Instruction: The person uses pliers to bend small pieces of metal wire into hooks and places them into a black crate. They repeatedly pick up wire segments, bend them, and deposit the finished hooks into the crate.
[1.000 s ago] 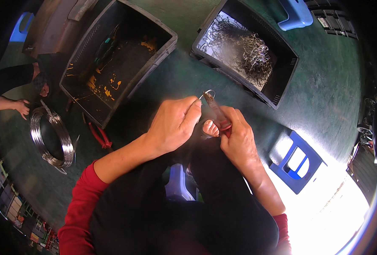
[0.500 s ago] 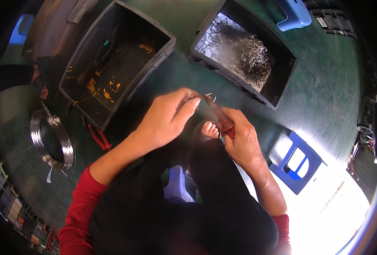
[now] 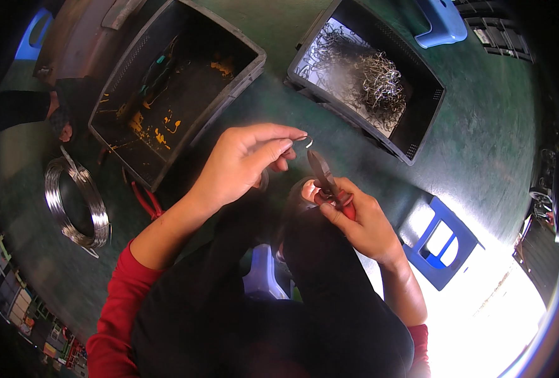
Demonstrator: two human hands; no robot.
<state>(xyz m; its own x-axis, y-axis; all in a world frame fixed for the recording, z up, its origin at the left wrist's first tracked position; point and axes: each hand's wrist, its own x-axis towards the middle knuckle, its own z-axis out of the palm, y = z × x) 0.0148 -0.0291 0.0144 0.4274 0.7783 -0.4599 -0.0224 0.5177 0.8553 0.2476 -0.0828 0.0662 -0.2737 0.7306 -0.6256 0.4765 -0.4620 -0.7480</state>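
Observation:
My left hand [image 3: 238, 157] has its index finger stretched over the thumb, in a loose pinch. At its fingertips shows a small bent piece of shiny wire [image 3: 310, 143]; its other end is hidden. My right hand [image 3: 364, 220] is wrapped round red-handled pliers [image 3: 322, 171]. Their dark jaws point up toward the wire piece, slightly apart from it. Both hands are above my lap, near a bare foot [image 3: 309, 189].
Ahead on the green floor stand a stained black crate [image 3: 185, 120] and a black crate [image 3: 427, 107] holding many wire hooks [image 3: 380, 82]. At left lie a wire coil [image 3: 53, 195] and a red-handled tool [image 3: 147, 201]. Blue stools [image 3: 443, 28] stand around; one [image 3: 446, 277] is at right.
The pliers have drawn back down from the bent wire, which now shows at my left fingertips. My left index finger has straightened.

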